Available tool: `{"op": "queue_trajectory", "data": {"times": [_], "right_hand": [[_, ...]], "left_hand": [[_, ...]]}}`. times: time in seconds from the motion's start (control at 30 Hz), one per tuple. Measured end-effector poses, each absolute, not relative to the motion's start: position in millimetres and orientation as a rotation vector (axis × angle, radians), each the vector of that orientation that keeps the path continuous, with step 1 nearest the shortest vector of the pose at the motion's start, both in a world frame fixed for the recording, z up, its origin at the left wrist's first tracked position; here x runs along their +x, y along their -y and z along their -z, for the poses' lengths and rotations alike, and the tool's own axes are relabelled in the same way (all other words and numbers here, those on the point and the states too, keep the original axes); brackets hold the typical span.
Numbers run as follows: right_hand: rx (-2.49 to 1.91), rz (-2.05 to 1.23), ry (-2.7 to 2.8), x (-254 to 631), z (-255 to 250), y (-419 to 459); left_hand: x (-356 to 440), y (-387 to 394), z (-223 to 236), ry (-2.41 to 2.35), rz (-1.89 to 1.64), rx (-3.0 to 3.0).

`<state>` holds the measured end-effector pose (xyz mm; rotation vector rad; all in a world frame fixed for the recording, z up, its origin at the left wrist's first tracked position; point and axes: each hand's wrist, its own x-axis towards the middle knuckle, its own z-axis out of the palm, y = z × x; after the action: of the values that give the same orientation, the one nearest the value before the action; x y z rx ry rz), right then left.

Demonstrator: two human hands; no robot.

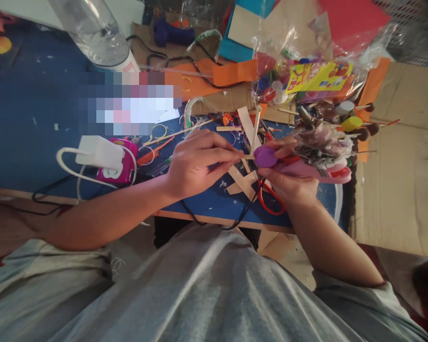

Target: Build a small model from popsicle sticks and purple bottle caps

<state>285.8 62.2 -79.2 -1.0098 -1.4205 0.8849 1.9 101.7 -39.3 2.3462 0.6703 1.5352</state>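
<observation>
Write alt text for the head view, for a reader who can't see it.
The left hand pinches a thin stick beside a purple disc held in the right hand, over a cluttered blue table with red-handled scissors, pale strips and a clear bottle.

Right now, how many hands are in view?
2: the left hand, near the middle, pinching a light strip, and the right hand, to its right, holding a purple disc. No other hand shows.
</observation>
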Motion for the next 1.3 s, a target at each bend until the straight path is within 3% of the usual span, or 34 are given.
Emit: {"op": "queue_trajectory", "data": {"times": [1.0, 1.3], "right_hand": [[-0.916, -0.807, 1.49, 280.1, 72.9, -60.6], [-0.962, -0.783, 1.503, 275.4, 64.2, -56.3]], "left_hand": [[0.5, -103.1, 46.7, -0.754, -1.53, 2.405], [-1.5, -100.8, 45.5, -0.832, -1.378, 2.398]]}}
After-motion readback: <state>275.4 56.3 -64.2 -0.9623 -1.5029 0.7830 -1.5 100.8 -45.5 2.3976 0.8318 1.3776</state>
